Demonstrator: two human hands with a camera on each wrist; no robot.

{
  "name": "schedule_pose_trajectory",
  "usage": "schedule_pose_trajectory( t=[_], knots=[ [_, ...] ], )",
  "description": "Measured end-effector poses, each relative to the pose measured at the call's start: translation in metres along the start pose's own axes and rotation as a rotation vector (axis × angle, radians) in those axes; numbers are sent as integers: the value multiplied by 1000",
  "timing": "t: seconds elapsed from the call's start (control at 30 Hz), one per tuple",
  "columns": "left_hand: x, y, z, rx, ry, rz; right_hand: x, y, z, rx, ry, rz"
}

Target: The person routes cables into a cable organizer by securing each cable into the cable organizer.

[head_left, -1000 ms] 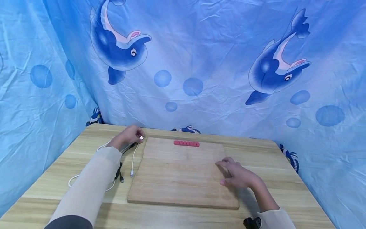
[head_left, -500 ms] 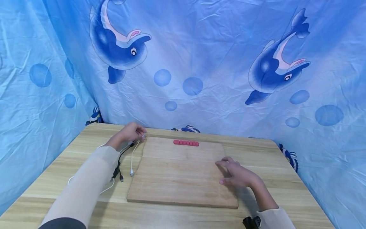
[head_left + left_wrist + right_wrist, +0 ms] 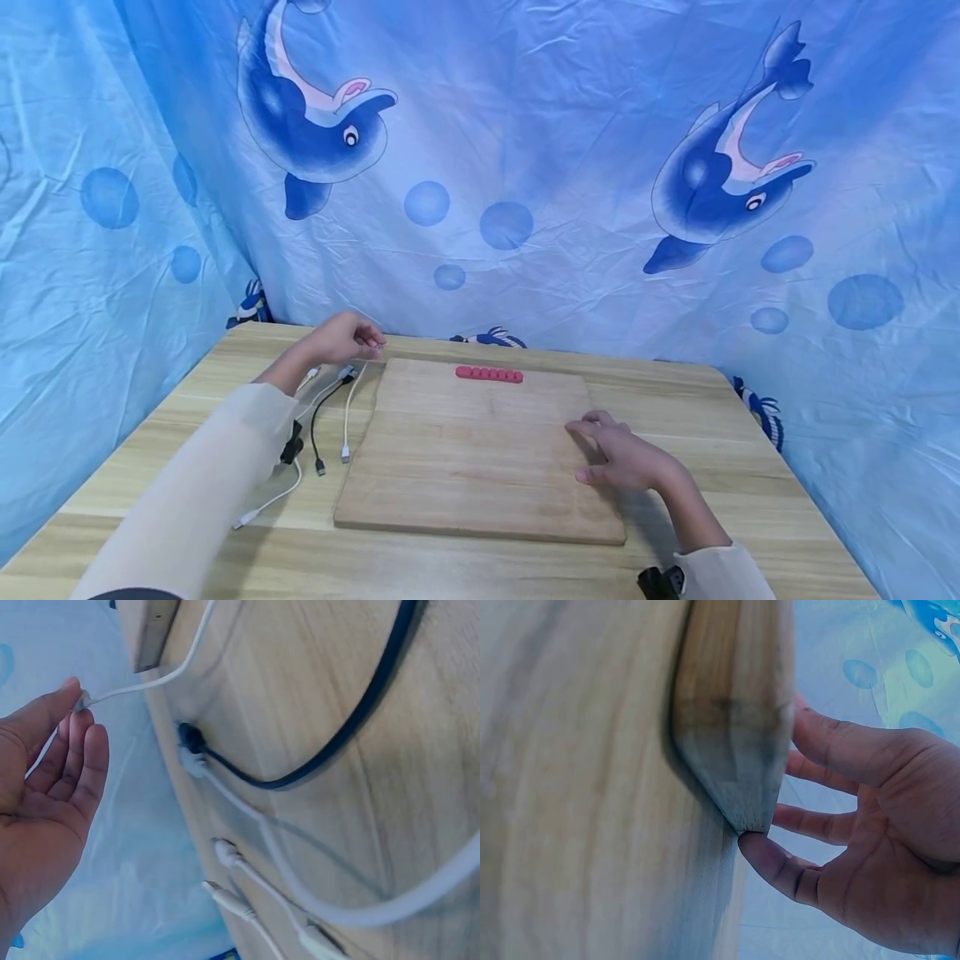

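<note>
In the head view, my left hand (image 3: pixel 348 336) is at the back left of the table, by the corner of a wooden board (image 3: pixel 480 467). Thumb and index finger pinch the plug end of a white USB cable (image 3: pixel 124 691), whose other end lies beside the board. My right hand (image 3: pixel 622 458) rests on the board's right side, its fingers (image 3: pixel 829 771) spread and relaxed against the board's edge. Near the board's back edge lies a red slotted cable holder (image 3: pixel 489 375), apart from both hands.
Left of the board lie a black USB cable (image 3: pixel 315 425) and more white cables (image 3: pixel 281 497), partly under my left forearm. Blue dolphin-print cloth (image 3: pixel 480 167) hangs behind the table and on both sides.
My left hand has risen slightly, with the white plug in its fingers. The left forearm has shifted left, uncovering more of the cables. The right hand and the board stay put.
</note>
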State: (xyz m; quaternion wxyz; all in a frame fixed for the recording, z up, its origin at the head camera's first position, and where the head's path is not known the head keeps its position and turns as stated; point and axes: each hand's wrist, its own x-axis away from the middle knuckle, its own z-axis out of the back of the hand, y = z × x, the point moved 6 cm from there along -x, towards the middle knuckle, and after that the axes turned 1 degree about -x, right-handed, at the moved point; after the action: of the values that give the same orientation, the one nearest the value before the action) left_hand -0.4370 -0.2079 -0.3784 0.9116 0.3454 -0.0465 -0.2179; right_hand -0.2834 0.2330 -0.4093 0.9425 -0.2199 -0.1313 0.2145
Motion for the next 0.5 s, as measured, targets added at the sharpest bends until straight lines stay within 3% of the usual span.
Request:
schedule_pose_trajectory(
  t=[0.5],
  knots=[
    [10,28,6,82,-51,0,-1,2,0,0,-2,8]
  ],
)
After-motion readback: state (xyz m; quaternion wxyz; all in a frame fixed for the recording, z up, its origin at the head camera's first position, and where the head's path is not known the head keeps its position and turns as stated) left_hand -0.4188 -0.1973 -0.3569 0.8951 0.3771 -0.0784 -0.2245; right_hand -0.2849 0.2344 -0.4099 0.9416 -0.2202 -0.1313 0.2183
